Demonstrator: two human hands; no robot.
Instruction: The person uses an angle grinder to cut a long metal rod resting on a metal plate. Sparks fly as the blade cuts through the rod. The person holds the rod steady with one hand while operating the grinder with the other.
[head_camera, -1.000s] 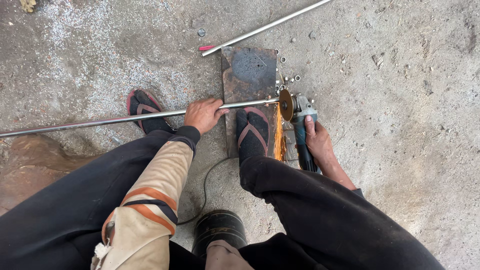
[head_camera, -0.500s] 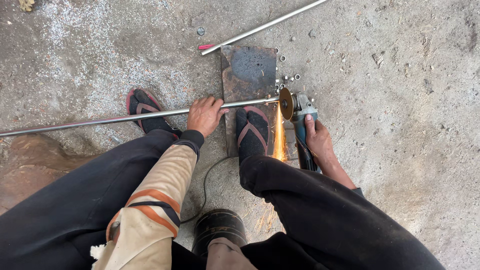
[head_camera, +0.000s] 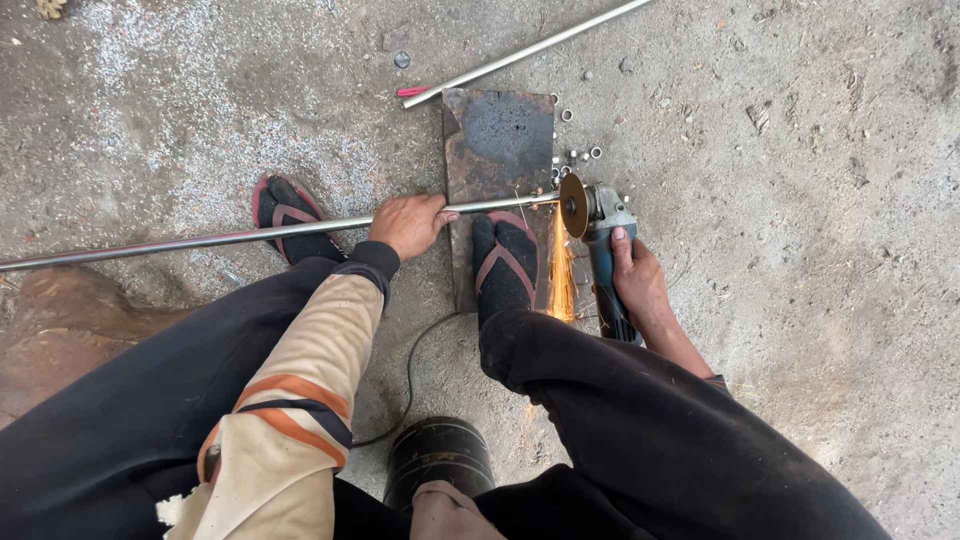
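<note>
A long thin metal rod (head_camera: 200, 240) lies across the concrete floor and over a rusty steel plate (head_camera: 498, 130). My left hand (head_camera: 408, 224) presses down on the rod just left of the plate. My right hand (head_camera: 638, 280) grips a blue angle grinder (head_camera: 605, 255). Its disc (head_camera: 572, 206) meets the rod's right end, and orange sparks (head_camera: 560, 280) spray back toward me. My right foot, in a dark sock and sandal (head_camera: 505, 265), stands on the plate beside the sparks.
A second metal rod (head_camera: 530, 50) lies diagonally beyond the plate, with a red stick at its lower end. Several small cut metal rings (head_camera: 580, 155) lie near the plate's right edge. My left sandalled foot (head_camera: 285, 215) is behind the rod. A black cable (head_camera: 410, 370) and a black cylinder (head_camera: 438, 460) are between my legs.
The grinder disc stays at the rod's end and the spark stream has grown longer toward me. Both hands keep their places.
</note>
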